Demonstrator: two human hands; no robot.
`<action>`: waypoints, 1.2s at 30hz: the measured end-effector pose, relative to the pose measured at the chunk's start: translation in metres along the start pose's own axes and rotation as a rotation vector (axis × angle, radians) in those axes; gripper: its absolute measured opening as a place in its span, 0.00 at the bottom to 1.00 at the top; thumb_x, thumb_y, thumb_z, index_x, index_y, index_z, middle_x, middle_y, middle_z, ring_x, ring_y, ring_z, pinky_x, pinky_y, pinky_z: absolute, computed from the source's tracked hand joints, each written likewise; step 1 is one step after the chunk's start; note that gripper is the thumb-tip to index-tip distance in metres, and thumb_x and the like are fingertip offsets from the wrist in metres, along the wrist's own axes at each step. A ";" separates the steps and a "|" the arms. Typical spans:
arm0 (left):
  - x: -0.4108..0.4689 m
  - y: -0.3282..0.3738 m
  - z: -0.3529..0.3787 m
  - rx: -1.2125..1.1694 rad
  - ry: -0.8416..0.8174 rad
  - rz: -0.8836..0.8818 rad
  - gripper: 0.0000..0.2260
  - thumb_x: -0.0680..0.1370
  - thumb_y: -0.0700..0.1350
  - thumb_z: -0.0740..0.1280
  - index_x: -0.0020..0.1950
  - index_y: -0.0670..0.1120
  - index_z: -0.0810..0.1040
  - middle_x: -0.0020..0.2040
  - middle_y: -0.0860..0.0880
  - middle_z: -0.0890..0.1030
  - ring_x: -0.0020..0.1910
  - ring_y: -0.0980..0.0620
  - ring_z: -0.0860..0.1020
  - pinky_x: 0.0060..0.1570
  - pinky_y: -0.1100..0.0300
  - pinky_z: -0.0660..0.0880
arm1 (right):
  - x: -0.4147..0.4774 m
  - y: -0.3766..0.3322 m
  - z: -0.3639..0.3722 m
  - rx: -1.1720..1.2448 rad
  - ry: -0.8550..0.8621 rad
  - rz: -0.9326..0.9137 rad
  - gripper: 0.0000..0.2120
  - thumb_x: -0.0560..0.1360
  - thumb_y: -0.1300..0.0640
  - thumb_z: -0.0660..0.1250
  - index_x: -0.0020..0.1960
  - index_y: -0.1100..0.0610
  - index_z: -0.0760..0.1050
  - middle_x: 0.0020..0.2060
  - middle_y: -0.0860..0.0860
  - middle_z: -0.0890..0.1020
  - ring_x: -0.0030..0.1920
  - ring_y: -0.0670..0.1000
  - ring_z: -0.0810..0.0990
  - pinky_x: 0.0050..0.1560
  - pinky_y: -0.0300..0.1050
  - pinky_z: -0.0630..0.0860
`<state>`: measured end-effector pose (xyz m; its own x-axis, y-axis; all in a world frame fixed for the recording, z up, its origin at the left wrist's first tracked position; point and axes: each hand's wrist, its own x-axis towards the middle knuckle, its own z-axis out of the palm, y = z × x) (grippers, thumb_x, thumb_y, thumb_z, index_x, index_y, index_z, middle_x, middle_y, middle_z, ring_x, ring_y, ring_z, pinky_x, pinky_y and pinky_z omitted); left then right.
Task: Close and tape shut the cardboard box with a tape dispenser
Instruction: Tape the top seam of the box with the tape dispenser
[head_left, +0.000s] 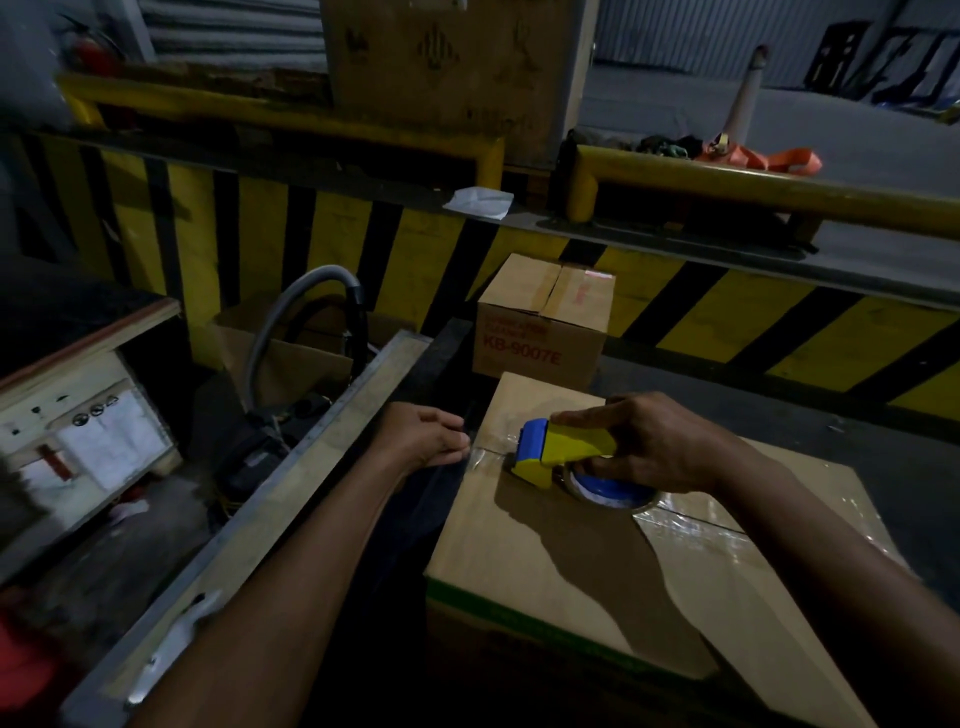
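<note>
A closed cardboard box (561, 561) lies in front of me with its flaps down. Clear tape (691, 525) runs along its centre seam from the right side. My right hand (649, 441) grips a yellow and blue tape dispenser (561, 449), which rests on the seam near the box's left edge. My left hand (431, 436) presses against the left edge of the box, with its fingers curled over the tape end there.
A smaller sealed box (540, 317) marked KB-9007E stands just behind. A wooden plank (291, 478) runs along the left, with an open box holding a grey hose (291, 332) beyond it. A yellow and black striped barrier (311, 234) crosses the back.
</note>
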<state>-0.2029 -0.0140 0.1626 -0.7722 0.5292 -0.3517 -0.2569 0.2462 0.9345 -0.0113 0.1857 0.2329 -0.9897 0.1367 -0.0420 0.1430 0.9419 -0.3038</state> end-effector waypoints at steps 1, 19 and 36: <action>0.000 -0.001 0.000 -0.003 -0.010 -0.012 0.11 0.72 0.29 0.73 0.53 0.36 0.81 0.47 0.38 0.85 0.46 0.46 0.85 0.41 0.59 0.83 | 0.000 0.000 0.000 0.000 -0.009 0.007 0.28 0.75 0.43 0.69 0.73 0.36 0.66 0.54 0.47 0.77 0.47 0.45 0.79 0.47 0.41 0.77; -0.004 -0.027 -0.004 0.193 0.067 -0.094 0.11 0.72 0.37 0.76 0.53 0.43 0.81 0.44 0.45 0.84 0.42 0.52 0.81 0.37 0.57 0.80 | 0.004 -0.008 0.001 0.006 -0.009 0.020 0.27 0.75 0.43 0.69 0.72 0.35 0.67 0.53 0.47 0.76 0.46 0.45 0.78 0.46 0.40 0.77; -0.051 -0.025 0.022 1.169 -0.132 0.711 0.20 0.85 0.48 0.53 0.77 0.48 0.65 0.77 0.49 0.66 0.74 0.50 0.66 0.70 0.52 0.68 | 0.004 -0.016 -0.014 -0.010 -0.069 0.078 0.27 0.75 0.45 0.70 0.73 0.39 0.67 0.37 0.34 0.72 0.37 0.36 0.74 0.35 0.30 0.66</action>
<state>-0.1449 -0.0294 0.1562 -0.4527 0.8842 0.1152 0.8521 0.3910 0.3480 -0.0174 0.1757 0.2505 -0.9733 0.1888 -0.1309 0.2196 0.9322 -0.2879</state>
